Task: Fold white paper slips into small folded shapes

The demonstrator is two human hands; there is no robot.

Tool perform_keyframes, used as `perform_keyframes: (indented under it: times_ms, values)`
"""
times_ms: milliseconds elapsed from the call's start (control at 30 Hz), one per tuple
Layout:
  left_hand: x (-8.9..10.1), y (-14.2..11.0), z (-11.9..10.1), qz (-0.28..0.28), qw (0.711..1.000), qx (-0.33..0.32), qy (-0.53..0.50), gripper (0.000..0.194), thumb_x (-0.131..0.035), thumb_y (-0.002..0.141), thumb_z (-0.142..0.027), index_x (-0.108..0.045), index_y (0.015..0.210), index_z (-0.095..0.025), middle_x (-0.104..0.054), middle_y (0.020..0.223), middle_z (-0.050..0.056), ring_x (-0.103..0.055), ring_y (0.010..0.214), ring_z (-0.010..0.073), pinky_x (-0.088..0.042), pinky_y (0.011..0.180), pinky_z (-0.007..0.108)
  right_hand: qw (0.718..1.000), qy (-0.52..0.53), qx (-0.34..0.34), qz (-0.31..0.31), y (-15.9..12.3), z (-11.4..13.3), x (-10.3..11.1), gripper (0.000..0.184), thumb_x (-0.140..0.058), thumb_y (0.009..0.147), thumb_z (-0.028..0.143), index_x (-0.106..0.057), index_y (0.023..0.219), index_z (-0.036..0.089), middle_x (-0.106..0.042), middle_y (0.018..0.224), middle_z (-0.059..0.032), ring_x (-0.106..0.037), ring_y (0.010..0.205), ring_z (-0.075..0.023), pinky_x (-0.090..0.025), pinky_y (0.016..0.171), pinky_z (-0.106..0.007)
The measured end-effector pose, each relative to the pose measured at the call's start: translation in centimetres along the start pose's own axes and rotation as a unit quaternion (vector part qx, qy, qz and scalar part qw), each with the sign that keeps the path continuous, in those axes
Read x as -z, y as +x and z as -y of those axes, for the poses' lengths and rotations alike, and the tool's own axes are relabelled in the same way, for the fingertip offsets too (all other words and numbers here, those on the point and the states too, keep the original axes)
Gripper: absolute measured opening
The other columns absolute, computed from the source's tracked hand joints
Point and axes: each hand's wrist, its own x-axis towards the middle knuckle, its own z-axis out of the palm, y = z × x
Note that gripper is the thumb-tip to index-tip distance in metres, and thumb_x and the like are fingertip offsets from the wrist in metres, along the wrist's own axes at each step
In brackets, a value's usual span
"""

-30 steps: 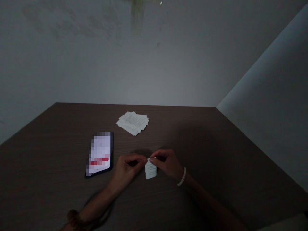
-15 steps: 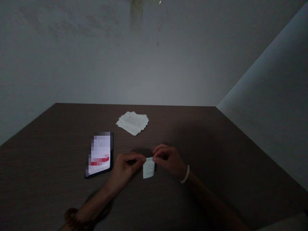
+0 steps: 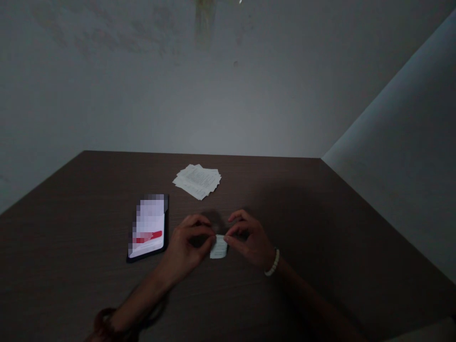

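Between my hands is a small slip of printed paper (image 3: 218, 248), its lower part hanging toward me. My left hand (image 3: 188, 241) pinches its upper left corner between thumb and index finger. On the other side, my right hand (image 3: 249, 240) pinches the upper right corner, with its other fingers loosely curled. The lines of print are too small to read. A bead bracelet (image 3: 272, 262) is on my right wrist and a dark band (image 3: 104, 324) on my left.
A loose stack of printed papers (image 3: 197, 181) lies farther back on the brown table (image 3: 270, 175). Left of my left hand lies a phone (image 3: 148, 225) with a lit, partly blurred screen. A grey wall (image 3: 228, 104) stands behind the table, another at the right.
My fingertips have moved apart along the paper's top edge, and more of that edge shows between them. The visible paper now looks shorter. The stack and phone stay put.
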Motion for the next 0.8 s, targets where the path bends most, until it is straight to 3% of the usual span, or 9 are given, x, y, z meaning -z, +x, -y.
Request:
perform_keyframes:
  times_ms: [300, 567, 800]
  values:
    - [-0.7, -0.2, 0.6, 0.031, 0.998, 0.005, -0.047, 0.010, -0.061, 0.081, -0.024, -0.071, 0.079, -0.021, -0.060, 0.096, 0.006, -0.055, 0.093, 0.0207, -0.045, 0.083, 0.037, 1.000, 0.013, 0.005, 0.009, -0.1, 0.0, -0.2, 0.004, -0.071, 0.072, 0.018, -0.068, 0.072, 0.020, -0.056, 0.102, -0.0037, -0.057, 0.087, -0.0148, -0.045, 0.069, -0.026]
    - [-0.2, 0.0, 0.6, 0.012, 0.998, 0.034, -0.051, 0.009, -0.067, 0.074, -0.026, -0.072, 0.068, -0.022, -0.059, 0.096, 0.005, -0.054, 0.096, 0.0231, -0.043, 0.084, 0.041, 0.999, 0.014, 0.029, 0.003, -0.1, -0.2, -0.1, 0.004, -0.072, 0.072, 0.018, -0.069, 0.072, 0.021, -0.054, 0.102, -0.0035, -0.056, 0.088, -0.0149, -0.045, 0.070, -0.027]
    - [0.4, 0.4, 0.4, 0.020, 0.996, 0.062, -0.053, 0.012, -0.066, 0.075, -0.029, -0.072, 0.068, -0.021, -0.060, 0.095, 0.005, -0.054, 0.096, 0.0233, -0.043, 0.085, 0.042, 1.000, 0.004, -0.005, -0.001, 0.0, -0.2, -0.1, 0.004, -0.072, 0.072, 0.017, -0.070, 0.073, 0.020, -0.056, 0.100, -0.0029, -0.057, 0.084, -0.0138, -0.045, 0.069, -0.026]
